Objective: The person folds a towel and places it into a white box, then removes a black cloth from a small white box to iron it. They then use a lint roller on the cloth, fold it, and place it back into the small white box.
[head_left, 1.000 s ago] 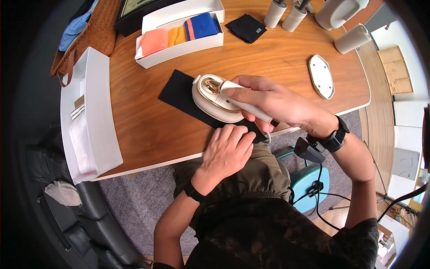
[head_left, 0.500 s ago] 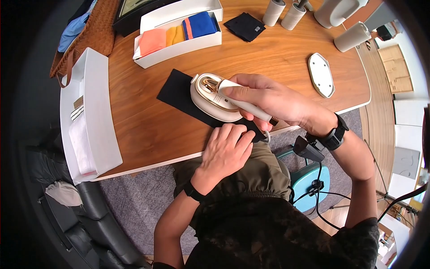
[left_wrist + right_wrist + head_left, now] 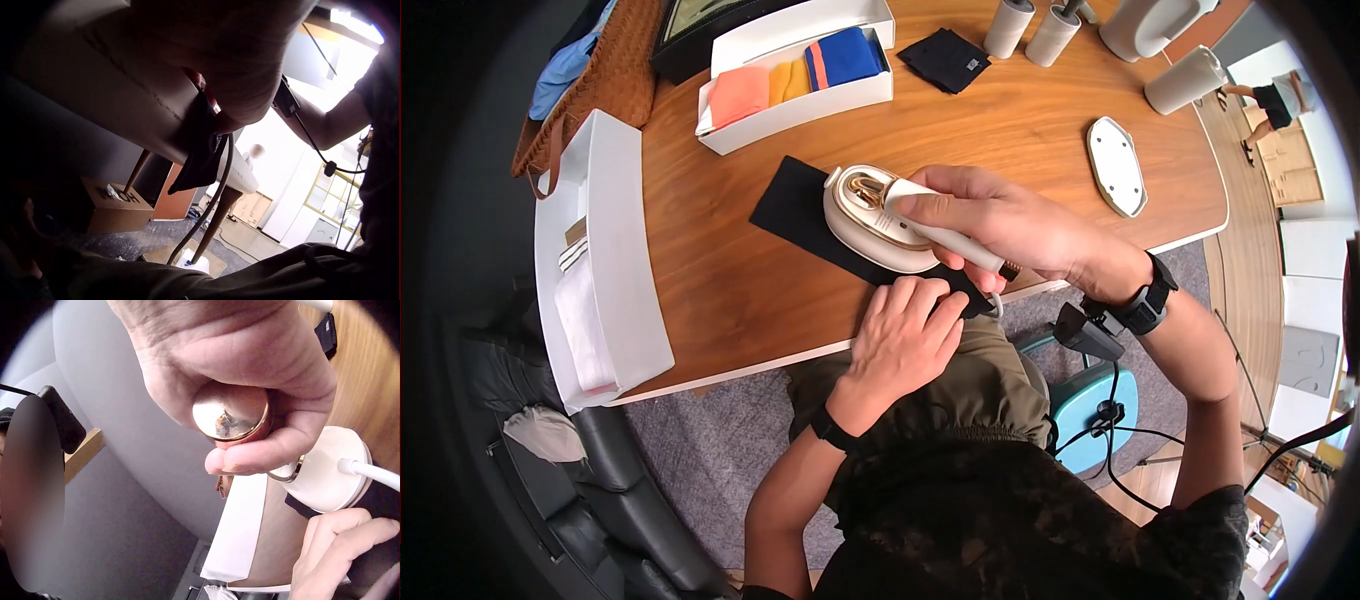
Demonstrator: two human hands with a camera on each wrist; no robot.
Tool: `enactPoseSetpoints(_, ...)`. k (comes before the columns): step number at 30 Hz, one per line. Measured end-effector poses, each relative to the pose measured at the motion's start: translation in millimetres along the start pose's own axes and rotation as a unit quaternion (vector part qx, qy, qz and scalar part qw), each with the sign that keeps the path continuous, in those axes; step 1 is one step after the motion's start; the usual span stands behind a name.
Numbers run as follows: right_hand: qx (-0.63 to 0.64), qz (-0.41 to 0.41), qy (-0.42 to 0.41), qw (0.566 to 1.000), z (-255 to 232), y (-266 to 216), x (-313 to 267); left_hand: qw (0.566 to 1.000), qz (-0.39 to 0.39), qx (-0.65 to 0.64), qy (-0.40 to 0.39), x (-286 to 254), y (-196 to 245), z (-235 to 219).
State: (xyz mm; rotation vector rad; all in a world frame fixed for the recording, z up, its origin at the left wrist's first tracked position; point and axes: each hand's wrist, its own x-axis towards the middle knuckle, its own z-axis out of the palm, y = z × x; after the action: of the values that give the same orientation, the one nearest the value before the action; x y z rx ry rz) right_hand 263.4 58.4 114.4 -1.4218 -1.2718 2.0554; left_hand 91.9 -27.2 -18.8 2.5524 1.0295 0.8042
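In the head view my right hand [image 3: 990, 215] grips the white handle of a small iron [image 3: 875, 240] with gold trim, thumb along the handle. The handle's gold end cap [image 3: 231, 412] pokes out of the fist in the right wrist view. The iron sits flat on a long strip of black cloth [image 3: 790, 205], covering its middle. My left hand [image 3: 905, 335] rests palm down on the cloth's near end at the table edge, fingers spread and lightly bent. Past that edge a black flap [image 3: 203, 153] hangs down in the left wrist view.
A white box [image 3: 620, 270] holds pale cloth on the left; another box [image 3: 800, 115] holds colourful folded cloths. A folded black cloth [image 3: 945, 62], white rollers [image 3: 1052, 40] and an oval white plate [image 3: 1117, 168] lie farther out. The iron's cord [image 3: 212, 203] hangs below the table.
The iron and right hand shift very slightly left, while the left hand keeps its place. A person has come into view in the far right background.
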Motion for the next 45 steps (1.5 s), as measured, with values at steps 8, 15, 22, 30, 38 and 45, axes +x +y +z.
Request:
enactPoseSetpoints(8,-0.039,-0.004,0.010,0.999,1,-3,3,1.000,0.001,0.001,-0.002,0,0,-1)
enactPoseSetpoints(15,-0.053,-0.017,0.006,0.998,1,-4,10,1.000,-0.001,0.000,-0.010,1,1,-4)
enactPoseSetpoints(22,-0.068,-0.016,0.013,0.997,3,-8,10,1.000,0.000,-0.006,-0.007,1,1,-3)
enactPoseSetpoints(30,-0.092,-0.030,0.013,0.995,0,-12,22,0.999,-0.025,-0.007,-0.032,3,3,-6)
enactPoseSetpoints(38,-0.123,-0.033,0.013,0.992,4,-23,37,0.999,-0.004,0.008,-0.053,2,2,-7)
enactPoseSetpoints(45,-0.138,-0.067,0.002,0.988,16,-36,54,0.999,-0.005,0.023,-0.021,1,5,-7)
